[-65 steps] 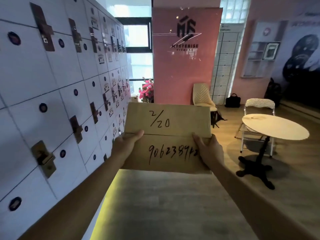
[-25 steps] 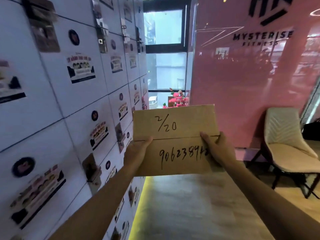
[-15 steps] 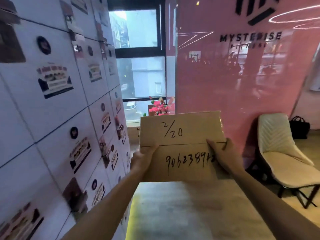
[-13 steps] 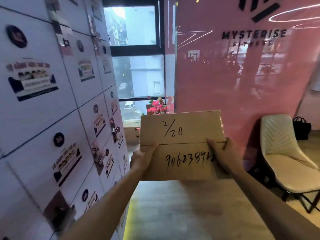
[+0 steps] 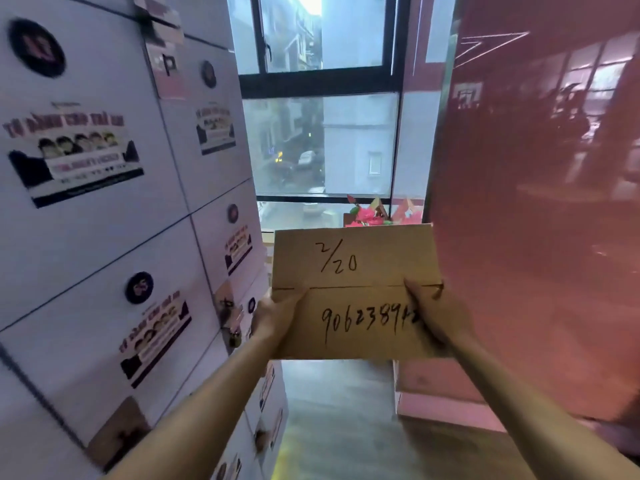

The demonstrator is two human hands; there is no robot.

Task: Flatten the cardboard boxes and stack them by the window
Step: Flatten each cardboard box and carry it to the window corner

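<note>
Head view: flattened cardboard box (image 5: 353, 292) before window (image 5: 322, 140), left hand (image 5: 277, 315) and right hand (image 5: 438, 315) gripping its side edges; likely light, stiff, edge-held

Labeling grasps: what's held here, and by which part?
Flattened cardboard box, held by both side edges: left hand on its left edge, right hand on its right.

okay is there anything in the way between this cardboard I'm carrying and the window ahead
Nothing visible blocks the way. The flattened brown cardboard box faces an open corridor to the window; pink flowers stand by the sill. The floor behind the box is hidden.
</note>
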